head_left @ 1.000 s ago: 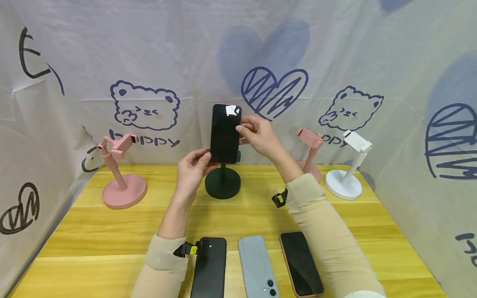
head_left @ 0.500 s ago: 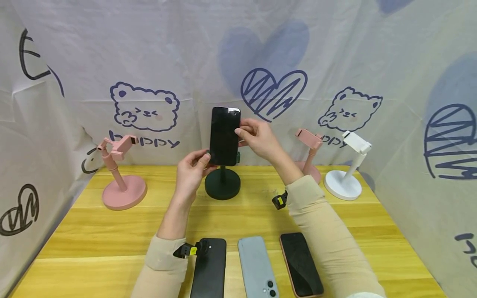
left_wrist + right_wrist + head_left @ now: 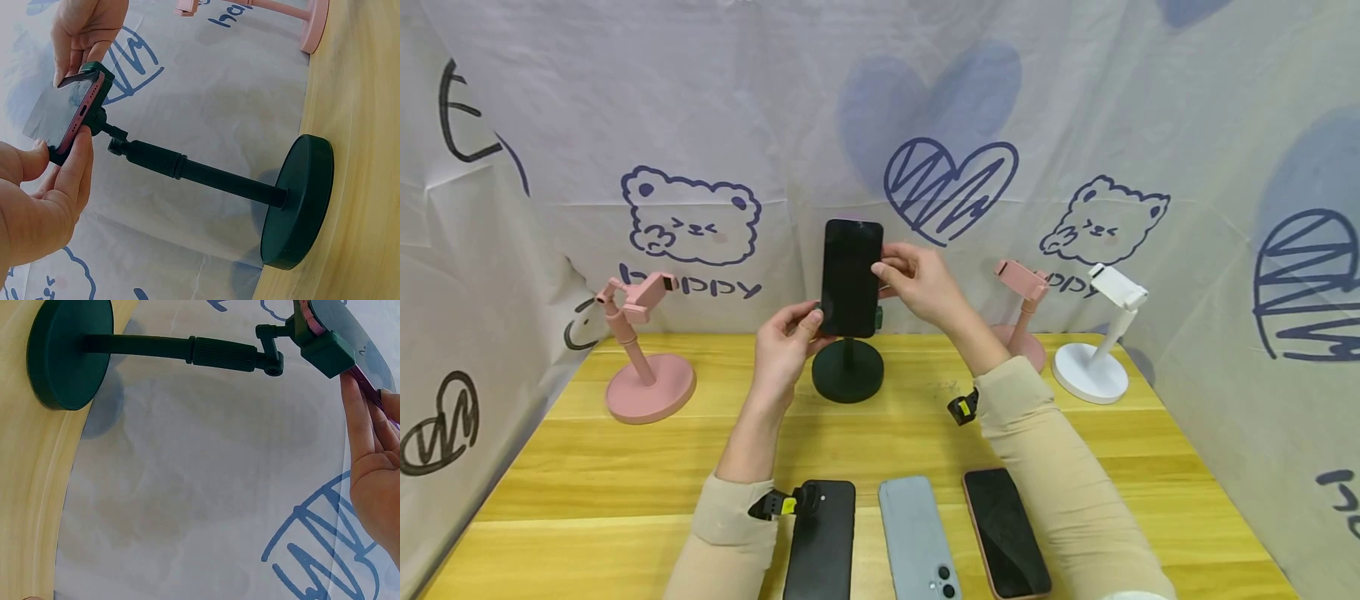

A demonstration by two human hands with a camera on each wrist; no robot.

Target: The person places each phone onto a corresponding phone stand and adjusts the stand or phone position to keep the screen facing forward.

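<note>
A dark-screened phone (image 3: 852,279) with a pink edge stands upright in the clamp (image 3: 328,353) of a dark green phone stand (image 3: 848,371). Down at the phone's lower left corner, my left hand (image 3: 784,342) grips the phone and clamp between thumb and fingers, as the left wrist view shows. My right hand (image 3: 921,279) pinches the phone's right edge, thumb on the screen side and fingers behind. In the left wrist view the stand's post (image 3: 219,181) rises from its round base to a jointed arm behind the clamp. Most of the clamp is hidden behind the phone in the head view.
Pink phone stands (image 3: 651,387) (image 3: 1022,279) flank the green one, with a white stand (image 3: 1090,372) at far right. Near the front edge lie a black phone (image 3: 822,542), a light blue phone (image 3: 919,533) and a pink-edged phone (image 3: 1007,529). A printed cloth hangs behind.
The phone has sunk slightly in the clamp, and its top leans a little differently, so the bright screen reflection is gone. My right hand has moved slightly down with it; the left stays put.
</note>
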